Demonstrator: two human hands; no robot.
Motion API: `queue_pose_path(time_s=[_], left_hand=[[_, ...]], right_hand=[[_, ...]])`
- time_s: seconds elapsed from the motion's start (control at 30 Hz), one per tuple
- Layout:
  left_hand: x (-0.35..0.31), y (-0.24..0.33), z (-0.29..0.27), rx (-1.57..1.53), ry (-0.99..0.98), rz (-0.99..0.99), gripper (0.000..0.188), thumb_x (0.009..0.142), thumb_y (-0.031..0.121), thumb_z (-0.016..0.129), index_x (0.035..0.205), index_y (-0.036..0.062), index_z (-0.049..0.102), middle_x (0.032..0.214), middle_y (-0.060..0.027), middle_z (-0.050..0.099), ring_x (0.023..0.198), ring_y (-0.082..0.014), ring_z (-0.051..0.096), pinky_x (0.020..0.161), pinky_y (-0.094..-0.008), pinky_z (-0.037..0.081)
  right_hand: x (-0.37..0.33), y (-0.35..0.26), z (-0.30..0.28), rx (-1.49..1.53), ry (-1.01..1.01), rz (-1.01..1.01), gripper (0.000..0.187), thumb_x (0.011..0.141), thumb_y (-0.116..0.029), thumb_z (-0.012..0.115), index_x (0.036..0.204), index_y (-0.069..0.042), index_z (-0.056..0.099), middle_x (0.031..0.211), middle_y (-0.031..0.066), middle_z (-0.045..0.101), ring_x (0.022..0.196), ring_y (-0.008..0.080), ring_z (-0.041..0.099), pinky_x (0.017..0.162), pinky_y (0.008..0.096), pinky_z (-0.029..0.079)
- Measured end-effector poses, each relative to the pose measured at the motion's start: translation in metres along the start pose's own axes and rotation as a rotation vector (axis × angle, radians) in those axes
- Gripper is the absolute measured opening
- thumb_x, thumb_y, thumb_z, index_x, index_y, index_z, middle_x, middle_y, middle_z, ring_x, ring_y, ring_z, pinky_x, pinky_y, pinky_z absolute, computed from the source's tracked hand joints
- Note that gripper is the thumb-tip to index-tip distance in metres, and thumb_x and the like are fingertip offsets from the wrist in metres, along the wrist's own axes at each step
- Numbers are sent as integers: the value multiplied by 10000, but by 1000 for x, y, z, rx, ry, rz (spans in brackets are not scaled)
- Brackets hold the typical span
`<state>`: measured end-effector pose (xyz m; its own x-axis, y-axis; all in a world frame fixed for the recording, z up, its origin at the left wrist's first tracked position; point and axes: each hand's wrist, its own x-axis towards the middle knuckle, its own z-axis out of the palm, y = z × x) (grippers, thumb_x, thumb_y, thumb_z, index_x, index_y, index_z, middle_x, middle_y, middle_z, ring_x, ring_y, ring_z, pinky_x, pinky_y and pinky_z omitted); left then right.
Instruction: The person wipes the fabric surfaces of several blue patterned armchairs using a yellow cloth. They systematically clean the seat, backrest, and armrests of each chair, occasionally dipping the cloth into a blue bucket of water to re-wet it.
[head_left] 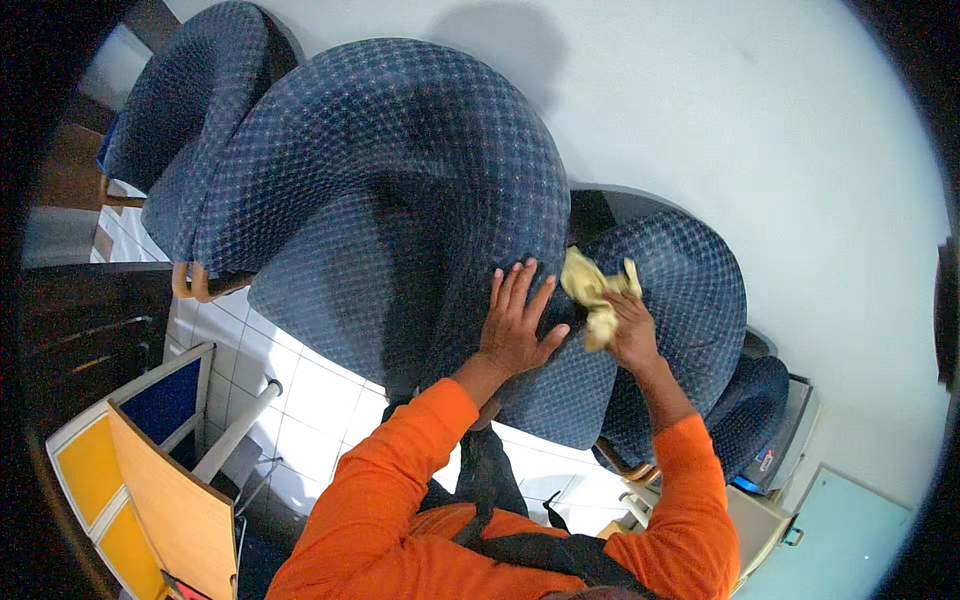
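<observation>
A rounded tub armchair [330, 270] in blue patterned fabric stands right in front of me. My left hand [517, 320] lies on its right arm with the fingers spread and nothing in them. Beside it, my right hand [630, 330] is closed on a crumpled yellow cloth [590, 290]. The cloth hangs at the outer right side of this chair, over the neighbouring blue armchair [685, 290]; whether it touches the fabric I cannot tell. My fingertips on the right are partly hidden and slightly blurred.
Another blue armchair [190, 100] stands at the far left, and one more [755, 410] at the right. A white wall [780, 150] runs behind the chairs. At lower left is a wooden desk panel [175, 490] with yellow and blue parts. White floor tiles [290, 370] show between.
</observation>
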<state>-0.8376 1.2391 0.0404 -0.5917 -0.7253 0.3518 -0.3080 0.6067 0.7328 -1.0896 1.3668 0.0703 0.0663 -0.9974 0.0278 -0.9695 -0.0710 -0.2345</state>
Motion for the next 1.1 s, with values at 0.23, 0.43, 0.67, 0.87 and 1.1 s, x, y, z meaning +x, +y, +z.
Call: queue_pose_path(time_s=[0.23, 0.43, 0.67, 0.87, 1.1], left_hand=[[0, -6, 18, 46, -150, -60, 834, 852, 681, 570, 1452, 119, 426, 1562, -248, 284, 1434, -454, 273, 1153, -651, 161], [-4, -7, 27, 138, -191, -46, 836, 894, 718, 464, 1506, 157, 367, 1598, -220, 205, 1494, -402, 134, 1177, -631, 90], [-9, -6, 29, 216, -270, -53, 881, 818, 767, 532, 1474, 187, 430, 1584, -229, 240, 1471, -444, 176, 1152, -671, 121], [-7, -7, 30, 241, -262, -53, 906, 836, 768, 498, 1499, 164, 373, 1583, -241, 234, 1464, -455, 187, 1150, -671, 123], [0, -5, 25, 277, -240, -41, 909, 860, 742, 484, 1518, 135, 322, 1602, -231, 189, 1484, -439, 130, 1166, -650, 69]], right_hand=[[-23, 95, -74, 1011, 1238, 915, 317, 1024, -222, 456, 1047, 29, 650, 1026, 140, 679, 854, 254, 681, 779, 410, 580], [31, 133, -35, -21, 536, 696, 415, 953, -251, 549, 1286, -3, 565, 1342, 180, 554, 1304, 355, 464, 1088, 502, 355], [51, 148, -23, -182, 316, 583, 409, 956, -339, 549, 1222, -37, 625, 1479, 253, 426, 1441, 484, 239, 1183, 585, 109], [66, 61, -11, -59, 20, 413, 392, 965, -189, 550, 1273, 51, 526, 1443, 296, 430, 1421, 436, 317, 1189, 569, 158], [63, 24, -1, -55, -3, 95, 438, 808, -96, 633, 1240, -31, 607, 1326, 200, 588, 1323, 380, 491, 1136, 516, 346]])
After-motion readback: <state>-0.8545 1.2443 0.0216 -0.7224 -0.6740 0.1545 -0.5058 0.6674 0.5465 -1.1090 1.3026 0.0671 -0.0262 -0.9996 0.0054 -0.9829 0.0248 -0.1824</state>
